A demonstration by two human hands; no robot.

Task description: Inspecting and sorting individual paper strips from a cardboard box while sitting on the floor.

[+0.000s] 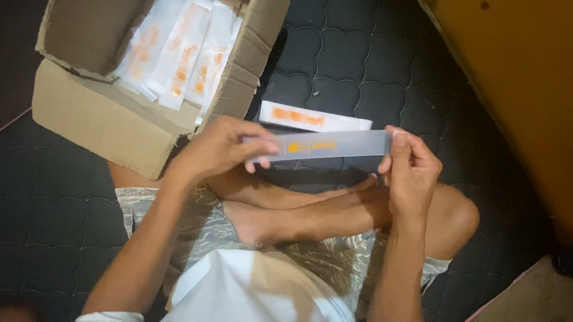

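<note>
Head view — two hands (316, 159) hold one strip (325, 145).

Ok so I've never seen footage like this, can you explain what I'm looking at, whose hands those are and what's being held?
This is a single picture from a camera worn on a person's head, looking down at their own lap. They sit cross-legged on a dark quilted mat. The left hand and right hand each grip one end of a long, flat translucent packet with an orange mark. Another white packet of similar shape lies on the mat just beyond it. To the left stands an open cardboard box holding more such packets. An orange-brown wooden surface fills the upper right.
</note>
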